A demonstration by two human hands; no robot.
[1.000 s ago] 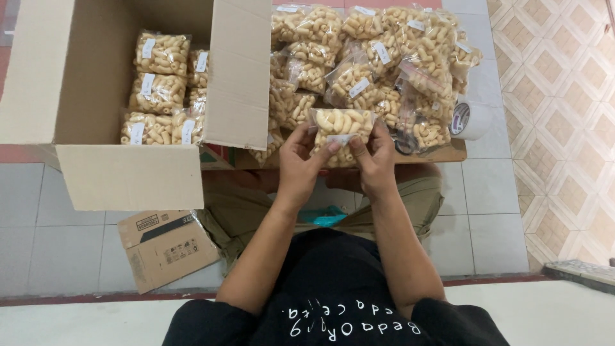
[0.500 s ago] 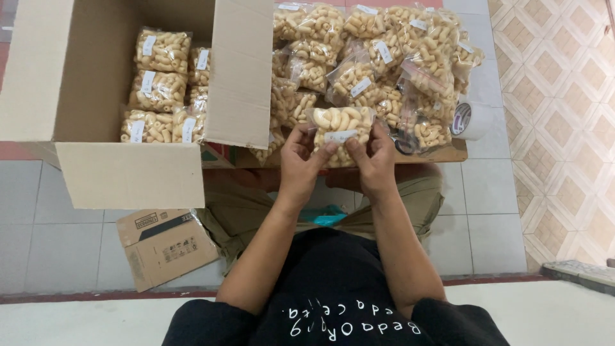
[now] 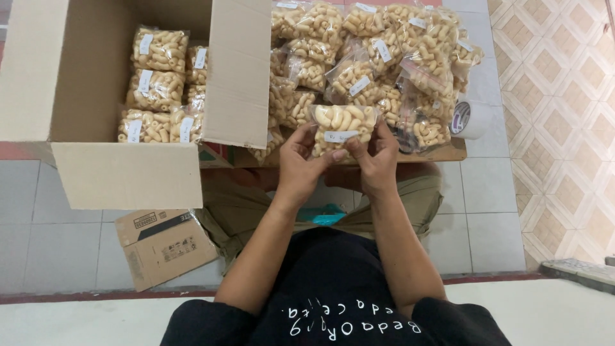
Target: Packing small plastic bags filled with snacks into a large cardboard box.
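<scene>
Both hands hold one clear plastic bag of pale tube-shaped snacks with a small white label on its front. My left hand grips its left lower edge, and my right hand pinches its right lower edge near the label. Just beyond the bag lies a heap of several similar snack bags on a flat piece of cardboard. To the left stands a large open cardboard box with several labelled snack bags stacked inside.
A roll of white tape lies at the right edge of the heap. A small flattened cardboard carton rests on the grey tiled floor by my left knee. Patterned beige tiles cover the floor at the right.
The bag sits slightly lower and closer to me between my hands; my fingers have shifted along its bottom edge. Everything else is unmoved.
</scene>
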